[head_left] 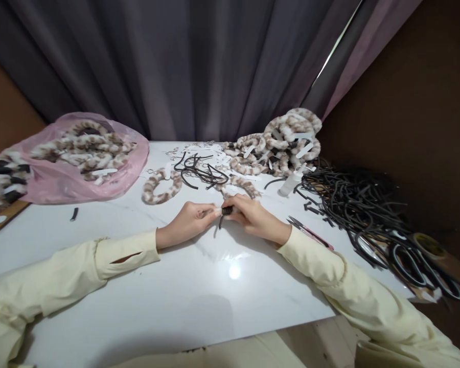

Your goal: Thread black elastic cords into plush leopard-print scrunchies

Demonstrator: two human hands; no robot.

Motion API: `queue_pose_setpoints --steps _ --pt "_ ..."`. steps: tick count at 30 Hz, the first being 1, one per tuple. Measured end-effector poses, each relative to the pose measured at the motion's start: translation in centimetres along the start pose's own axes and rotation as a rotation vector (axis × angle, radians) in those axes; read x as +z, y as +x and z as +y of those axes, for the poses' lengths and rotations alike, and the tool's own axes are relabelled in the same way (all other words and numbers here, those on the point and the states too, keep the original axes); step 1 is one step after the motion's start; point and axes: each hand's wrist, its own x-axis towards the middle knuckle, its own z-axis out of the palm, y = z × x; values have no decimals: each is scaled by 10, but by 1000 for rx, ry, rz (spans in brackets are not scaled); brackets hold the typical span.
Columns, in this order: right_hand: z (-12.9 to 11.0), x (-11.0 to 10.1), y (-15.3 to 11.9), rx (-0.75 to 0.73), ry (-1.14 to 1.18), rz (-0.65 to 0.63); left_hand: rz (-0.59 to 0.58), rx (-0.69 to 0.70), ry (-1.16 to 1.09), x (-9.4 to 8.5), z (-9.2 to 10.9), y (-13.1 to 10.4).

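Brown-and-white plush fur ring point(245, 185), tube-like, curving away over white tabletop just beyond fingers; near side mostly hidden by hands. Black round cord point(227, 210) wound in tight, side-by-side turns into short dark band at near side, raised between fingertips of left hand point(193, 221) and right hand point(255, 217). Loose cord end hanging down below band, slightly bent.

Dim room; your counter point(168, 291) shows round glare spot, soft shadows under your forearms; edges stretched, right side blurry.
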Motion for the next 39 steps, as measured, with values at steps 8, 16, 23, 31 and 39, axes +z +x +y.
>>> queue_pose_setpoints --steps 8,16,23,31,39 --pt "-4 3 2 66 -55 -45 140 238 186 3 -3 -6" --pt "-13 6 2 110 -222 -28 85 125 132 3 2 -5" --pt "-9 8 1 -1 -365 16 31 -40 -52 0 1 -2" --pt "-6 11 3 -91 -583 32 -4 -154 -220 1 4 -1" --pt "-7 7 1 -48 -475 101 -3 -346 -582 1 4 4"
